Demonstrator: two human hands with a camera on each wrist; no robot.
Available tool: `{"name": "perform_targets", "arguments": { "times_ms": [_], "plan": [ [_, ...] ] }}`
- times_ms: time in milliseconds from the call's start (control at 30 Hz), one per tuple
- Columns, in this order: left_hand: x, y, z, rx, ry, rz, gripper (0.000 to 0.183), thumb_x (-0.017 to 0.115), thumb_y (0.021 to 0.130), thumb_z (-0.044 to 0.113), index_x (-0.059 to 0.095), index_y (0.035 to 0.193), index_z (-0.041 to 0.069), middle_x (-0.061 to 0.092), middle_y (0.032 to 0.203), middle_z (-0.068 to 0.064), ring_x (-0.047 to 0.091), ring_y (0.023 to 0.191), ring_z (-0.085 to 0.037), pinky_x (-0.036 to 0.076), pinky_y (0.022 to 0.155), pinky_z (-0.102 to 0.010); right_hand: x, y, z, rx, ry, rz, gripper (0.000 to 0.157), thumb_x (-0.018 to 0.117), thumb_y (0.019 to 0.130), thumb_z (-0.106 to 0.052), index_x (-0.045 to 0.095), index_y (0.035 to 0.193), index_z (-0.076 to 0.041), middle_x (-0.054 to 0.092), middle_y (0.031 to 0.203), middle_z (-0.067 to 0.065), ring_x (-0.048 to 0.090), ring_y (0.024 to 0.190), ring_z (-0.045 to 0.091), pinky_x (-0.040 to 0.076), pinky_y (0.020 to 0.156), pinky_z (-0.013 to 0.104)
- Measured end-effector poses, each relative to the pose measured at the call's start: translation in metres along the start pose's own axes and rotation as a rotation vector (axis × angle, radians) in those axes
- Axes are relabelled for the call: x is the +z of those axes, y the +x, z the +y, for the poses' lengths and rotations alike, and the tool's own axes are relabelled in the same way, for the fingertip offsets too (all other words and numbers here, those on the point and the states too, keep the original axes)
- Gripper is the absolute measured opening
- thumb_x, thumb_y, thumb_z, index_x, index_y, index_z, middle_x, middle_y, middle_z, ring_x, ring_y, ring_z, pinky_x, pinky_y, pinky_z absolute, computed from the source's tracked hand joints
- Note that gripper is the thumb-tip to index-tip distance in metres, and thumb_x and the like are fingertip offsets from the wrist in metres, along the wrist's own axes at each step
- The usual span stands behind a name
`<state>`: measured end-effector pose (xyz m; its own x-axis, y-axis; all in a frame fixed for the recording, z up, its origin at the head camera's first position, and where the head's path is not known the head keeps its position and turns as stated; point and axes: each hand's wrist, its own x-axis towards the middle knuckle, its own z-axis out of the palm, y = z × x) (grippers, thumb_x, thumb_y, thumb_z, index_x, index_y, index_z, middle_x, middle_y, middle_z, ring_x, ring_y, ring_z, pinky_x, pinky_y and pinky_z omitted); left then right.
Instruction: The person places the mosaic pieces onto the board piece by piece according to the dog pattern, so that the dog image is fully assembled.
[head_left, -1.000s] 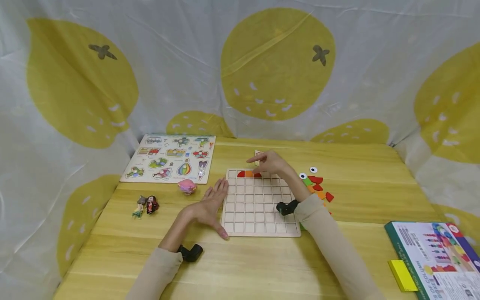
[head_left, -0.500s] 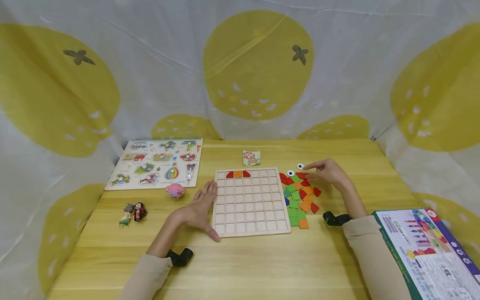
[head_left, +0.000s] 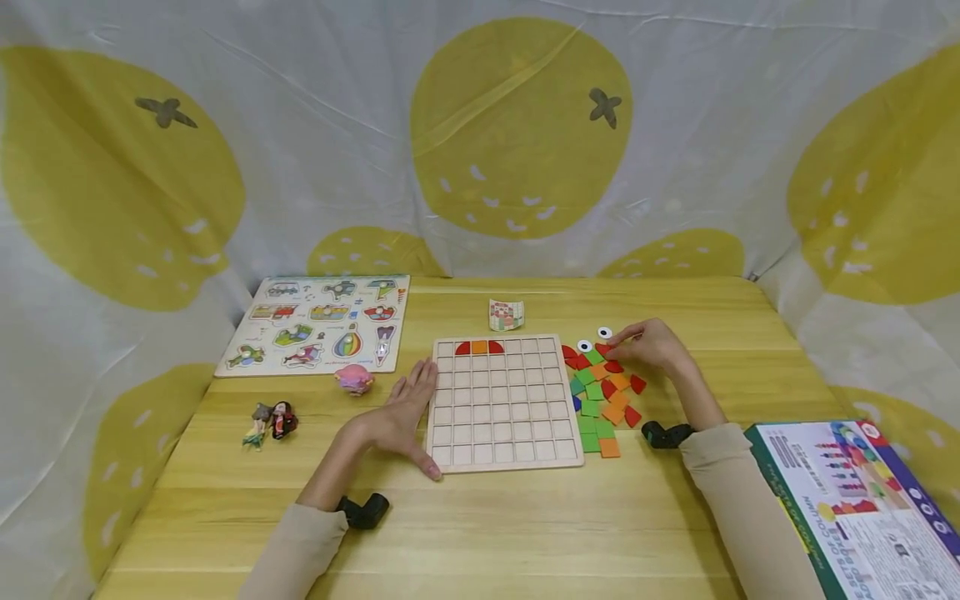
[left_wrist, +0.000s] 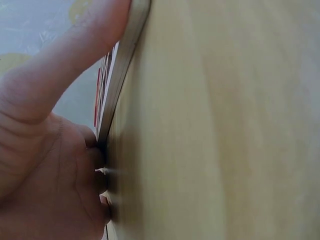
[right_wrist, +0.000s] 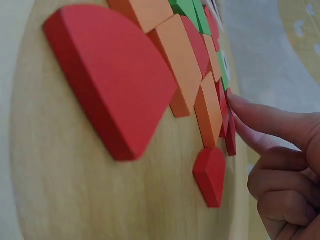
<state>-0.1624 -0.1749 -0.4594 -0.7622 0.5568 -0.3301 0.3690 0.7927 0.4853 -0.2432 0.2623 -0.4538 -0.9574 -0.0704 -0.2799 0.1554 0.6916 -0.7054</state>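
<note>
Along the left side of a wooden grid board [head_left: 504, 469] lies my left hand [head_left: 401, 421], fingers extended against the edge and thumb near the front corner. In the left wrist view, the thumb [left_wrist: 65, 65] presses the board's rim [left_wrist: 120, 75]. Two red quarter-circle tiles flank an orange square tile [head_left: 479, 347] in the top row. Right of the board, my right hand [head_left: 654, 343] pinches a red quarter-circle tile [right_wrist: 230, 130] between thumb and index finger, at the far end of the loose tiles. Its other fingers are curled in.
Loose green, orange and red tiles [head_left: 590, 408] lie beside the board, with two round eye pieces [head_left: 604, 332] behind. A small pattern card [head_left: 506, 315] lies beyond. Leftward are a peg puzzle [head_left: 315, 325], a pink toy [head_left: 354, 379] and small figurines [head_left: 283, 420]. A box [head_left: 862, 500] stands right.
My right hand has left the board's top row for the loose tiles on the right, where its fingertips have closed at a red tile. The left hand stays at the board's edge.
</note>
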Motion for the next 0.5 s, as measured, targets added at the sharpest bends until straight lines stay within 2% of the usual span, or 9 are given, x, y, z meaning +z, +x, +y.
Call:
{"name": "perform_targets", "arguments": {
  "times_ms": [167,400,500],
  "plan": [
    [-0.0005,-0.0020,-0.0007,-0.003,-0.007,0.001,0.157,0.088,0.049,0.060,-0.015,0.152,0.002,-0.024,0.159,-0.015,-0.021,0.149,-0.032,-0.006,0.122,-0.053,0.0021,-0.0019,-0.0025,0.008,-0.034,0.036,0.035,0.077,0.081,-0.035,0.075,0.092,-0.002,0.074,0.082,0.009,0.054,0.080,0.020,0.040,0.066,0.027],
    [-0.0007,-0.0021,-0.0002,0.000,-0.005,0.003,0.157,0.088,0.049,0.060,-0.015,0.152,0.002,-0.024,0.159,-0.016,-0.021,0.149,-0.033,-0.005,0.122,-0.054,-0.0045,-0.0047,0.0032,0.023,-0.016,-0.041,0.032,0.079,0.079,-0.030,0.075,0.097,-0.003,0.075,0.088,0.004,0.058,0.092,0.018,0.041,0.079,0.025],
    [-0.0005,-0.0005,0.0003,-0.004,-0.006,0.005,0.157,0.088,0.049,0.059,-0.015,0.152,0.002,-0.024,0.159,-0.016,-0.020,0.149,-0.033,-0.004,0.122,-0.054,-0.0072,-0.0048,0.0039,0.028,-0.052,-0.052,0.034,0.081,0.078,-0.031,0.075,0.096,-0.003,0.073,0.093,0.006,0.055,0.094,0.022,0.040,0.077,0.027]
  ]
}}
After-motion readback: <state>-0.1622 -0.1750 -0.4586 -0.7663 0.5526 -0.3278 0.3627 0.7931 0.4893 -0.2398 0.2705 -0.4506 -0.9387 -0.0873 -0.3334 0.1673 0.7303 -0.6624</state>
